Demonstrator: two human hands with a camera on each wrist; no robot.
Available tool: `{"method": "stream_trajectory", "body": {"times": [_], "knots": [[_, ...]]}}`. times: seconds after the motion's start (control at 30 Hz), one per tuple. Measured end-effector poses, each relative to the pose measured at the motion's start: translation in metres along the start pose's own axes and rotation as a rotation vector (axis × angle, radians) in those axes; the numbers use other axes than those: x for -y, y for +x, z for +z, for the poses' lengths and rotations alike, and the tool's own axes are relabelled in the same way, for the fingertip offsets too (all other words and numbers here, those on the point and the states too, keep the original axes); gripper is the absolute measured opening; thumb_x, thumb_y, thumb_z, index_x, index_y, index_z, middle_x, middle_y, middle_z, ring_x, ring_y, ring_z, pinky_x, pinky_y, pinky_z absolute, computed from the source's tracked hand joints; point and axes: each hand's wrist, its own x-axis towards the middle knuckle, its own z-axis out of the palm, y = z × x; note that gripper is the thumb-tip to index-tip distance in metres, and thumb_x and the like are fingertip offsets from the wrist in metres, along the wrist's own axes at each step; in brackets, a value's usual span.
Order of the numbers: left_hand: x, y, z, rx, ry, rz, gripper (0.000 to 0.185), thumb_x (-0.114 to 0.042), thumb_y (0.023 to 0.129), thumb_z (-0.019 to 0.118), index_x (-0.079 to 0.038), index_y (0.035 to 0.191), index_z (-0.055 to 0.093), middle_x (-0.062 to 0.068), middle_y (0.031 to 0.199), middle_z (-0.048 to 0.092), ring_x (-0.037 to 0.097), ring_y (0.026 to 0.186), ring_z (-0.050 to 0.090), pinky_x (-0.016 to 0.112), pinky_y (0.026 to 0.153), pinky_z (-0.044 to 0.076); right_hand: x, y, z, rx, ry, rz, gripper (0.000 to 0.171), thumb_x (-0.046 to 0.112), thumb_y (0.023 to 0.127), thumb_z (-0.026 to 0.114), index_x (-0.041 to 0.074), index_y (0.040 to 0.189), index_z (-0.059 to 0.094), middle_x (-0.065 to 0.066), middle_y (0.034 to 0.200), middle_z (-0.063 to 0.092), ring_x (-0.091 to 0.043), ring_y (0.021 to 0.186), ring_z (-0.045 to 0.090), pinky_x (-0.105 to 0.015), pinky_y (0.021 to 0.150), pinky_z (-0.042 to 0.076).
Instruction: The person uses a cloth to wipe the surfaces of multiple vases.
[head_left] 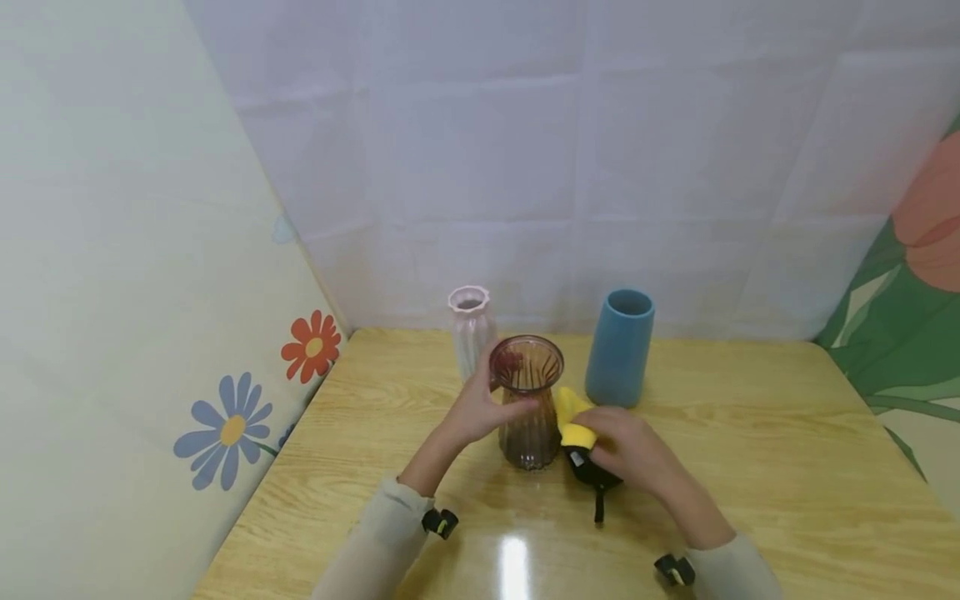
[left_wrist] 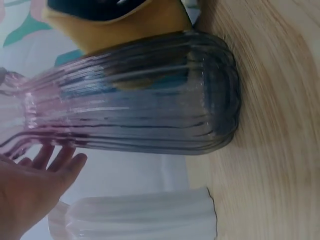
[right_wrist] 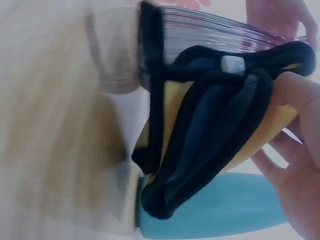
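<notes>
Near the middle of the pale wood-grain table, a ribbed, tinted glass vase with a flared rim stands with the left hand wrapped about its upper part, thumb across the front; the right hand pinches a soft yellow fabric piece with black trim and a dangling black strap, thumb on one side and fingers on the other. By the look of it, the step in hand is steadying the glass while the cloth is handled beside it; the next move would call for a firm left grip, so the vase does not tip, and a careful right one, so the strap does not snag. The vase lies within the left hand's grasp; the cloth sits just right of the glass, under the right fingers; whether its lowest part touches the table, I cannot tell. Behind the cloth stands a smooth blue tapered vase; behind the left hand, a pale pink fluted vase.
</notes>
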Motion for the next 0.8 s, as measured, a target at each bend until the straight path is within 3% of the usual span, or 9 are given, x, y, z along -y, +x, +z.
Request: {"method": "stream_trajectory", "body": {"times": [0.13,0.3,0.8], "knots": [[-0.006,-0.003,0.006,-0.093,0.024,-0.043,0.109,-0.029,0.073,0.092,-0.020,0.157,0.023,0.011,0.149,0.048,0.033,0.136,0.049,0.056,0.114,0.039,0.002,0.005,-0.008,-0.128,0.008,-0.037,0.046,-0.007,0.069,0.079,0.004,0.113,0.072,-0.010,0.111,0.075,-0.031,0.101,0.069,-0.050,0.086,0.059],[-0.009,-0.004,0.015,-0.166,0.020,-0.032,0.106,-0.027,0.072,0.093,-0.018,0.155,0.028,0.009,0.146,0.050,0.030,0.133,0.051,0.055,0.111,0.042,0.004,0.012,-0.012,-0.217,-0.009,-0.024,0.050,-0.007,0.068,0.078,0.003,0.116,0.071,-0.012,0.113,0.074,-0.033,0.104,0.068,-0.052,0.088,0.058],[-0.014,-0.006,0.028,-0.272,0.034,-0.041,0.108,-0.036,0.070,0.094,-0.017,0.154,0.029,0.008,0.146,0.048,0.028,0.134,0.049,0.051,0.111,0.044,0.010,0.021,-0.012,-0.284,-0.005,0.038,0.051,-0.004,0.068,0.083,0.004,0.117,0.072,-0.013,0.114,0.073,-0.034,0.106,0.069,-0.052,0.091,0.058]]}}
